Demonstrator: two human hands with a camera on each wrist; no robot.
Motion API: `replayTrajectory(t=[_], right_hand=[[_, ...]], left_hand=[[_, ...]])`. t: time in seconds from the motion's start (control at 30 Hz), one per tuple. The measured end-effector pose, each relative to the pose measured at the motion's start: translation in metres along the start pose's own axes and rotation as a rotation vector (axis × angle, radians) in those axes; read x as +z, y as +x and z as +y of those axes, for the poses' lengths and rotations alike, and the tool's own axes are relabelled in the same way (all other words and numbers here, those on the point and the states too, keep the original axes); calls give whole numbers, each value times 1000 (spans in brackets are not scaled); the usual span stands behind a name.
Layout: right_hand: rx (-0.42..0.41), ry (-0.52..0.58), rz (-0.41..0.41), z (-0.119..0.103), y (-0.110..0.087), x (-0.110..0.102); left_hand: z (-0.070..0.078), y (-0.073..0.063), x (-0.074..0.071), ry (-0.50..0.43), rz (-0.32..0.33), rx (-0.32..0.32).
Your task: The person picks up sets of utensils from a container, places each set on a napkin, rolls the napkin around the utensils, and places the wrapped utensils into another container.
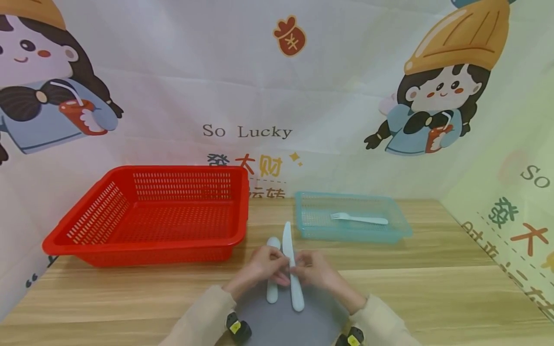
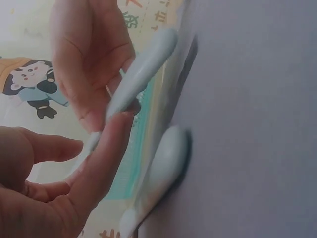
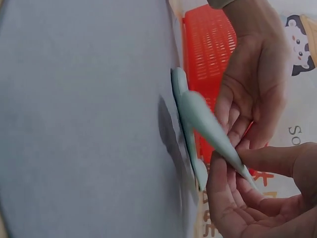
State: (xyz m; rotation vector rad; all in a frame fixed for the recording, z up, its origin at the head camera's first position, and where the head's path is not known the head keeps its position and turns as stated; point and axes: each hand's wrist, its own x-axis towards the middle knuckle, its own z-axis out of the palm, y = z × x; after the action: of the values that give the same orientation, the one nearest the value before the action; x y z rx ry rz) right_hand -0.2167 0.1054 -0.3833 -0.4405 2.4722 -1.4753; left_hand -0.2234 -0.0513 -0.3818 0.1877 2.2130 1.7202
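Observation:
A pale plastic knife [image 1: 296, 288] is tilted up over a grey round mat [image 1: 298, 327], its blade pointing away from me. My right hand [image 1: 318, 269] pinches it between thumb and fingers, as the right wrist view shows. On the knife's other side is my left hand [image 1: 261, 264], a fingertip against the knife and the thumb apart from that finger. Beneath the left hand a matching spoon [image 1: 272, 294] lies on the mat, bowl end away from me; the left fingers hide its middle. In the right wrist view the knife's handle [image 3: 200, 111] overlaps the spoon.
A large red basket [image 1: 164, 247] stands on the wooden table [image 1: 433, 288] at the back left. At the back right is a light blue basket [image 1: 346, 235] with a pale fork [image 1: 363, 219] in it. Behind hangs a printed cloth [image 1: 329, 110].

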Motion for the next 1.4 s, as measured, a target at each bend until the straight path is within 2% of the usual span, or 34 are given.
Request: replayTrajectory(t=[0.13, 0.3, 0.4, 0.5, 0.63, 0.77, 1.1, 1.4], right_hand=[[55, 12, -3, 0, 1, 1], [92, 37, -30, 0, 3, 1], [105, 43, -50, 0, 6, 3], [117, 21, -65, 1, 9, 4], [134, -34, -76, -1, 13, 7], [132, -74, -69, -4, 18, 8], [114, -136, -14, -6, 25, 14], [135, -161, 14, -6, 34, 17]], left_hand=[[0, -1, -6, 83, 11, 31], [-2, -3, -13, 303, -17, 128], [-4, -4, -15, 433, 8, 181], [-7, -4, -14, 514, 34, 175], [-8, -6, -13, 536, 26, 109], [-6, -6, -12, 546, 22, 84], [-4, -4, -11, 561, -3, 71], [-1, -5, -12, 538, -21, 42]])
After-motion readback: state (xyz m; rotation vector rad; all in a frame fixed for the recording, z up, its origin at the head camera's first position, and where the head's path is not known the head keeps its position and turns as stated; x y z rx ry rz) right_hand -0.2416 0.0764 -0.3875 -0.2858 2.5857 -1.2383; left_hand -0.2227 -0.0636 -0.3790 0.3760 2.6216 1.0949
